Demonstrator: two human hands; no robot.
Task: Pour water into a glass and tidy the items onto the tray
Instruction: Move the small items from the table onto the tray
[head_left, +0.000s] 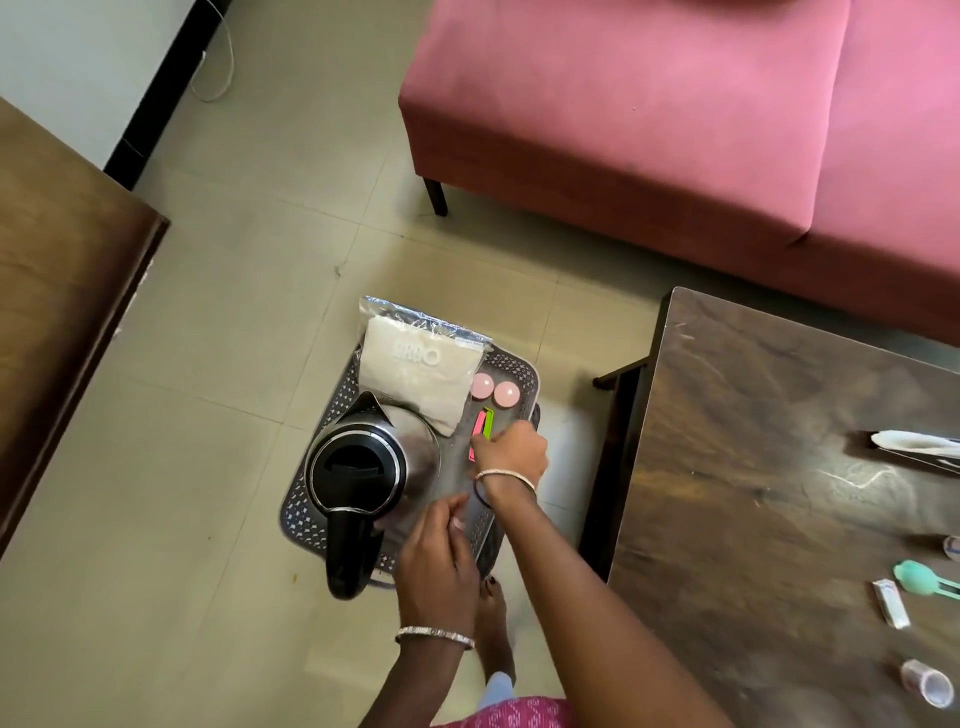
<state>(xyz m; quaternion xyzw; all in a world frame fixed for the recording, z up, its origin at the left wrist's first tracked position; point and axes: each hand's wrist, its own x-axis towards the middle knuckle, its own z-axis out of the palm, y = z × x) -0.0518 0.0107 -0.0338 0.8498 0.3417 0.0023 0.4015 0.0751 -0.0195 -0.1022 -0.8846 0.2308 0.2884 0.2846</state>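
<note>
Left hand (439, 551) by kettle (358, 467), right hand (511, 454) holding pink-green item (484, 423)

1. A home living room is indicated.
2. A pink upholstered sofa (675, 130) on dark legs is seen.
3. A dark wooden low table (753, 467) is set near it.
4. A beige tiled floor (234, 312) is laid, on which a household kettle (363, 467) is kept on a tray (519, 364).
5. A white wall (78, 67) is edged by dark skirting.

We look down on a beige tiled floor (234, 312), a pink sofa (675, 104), a dark wooden table (753, 467) on the right, a brown wooden cabinet top (52, 286) on the left, and a white wall (78, 67).
</note>
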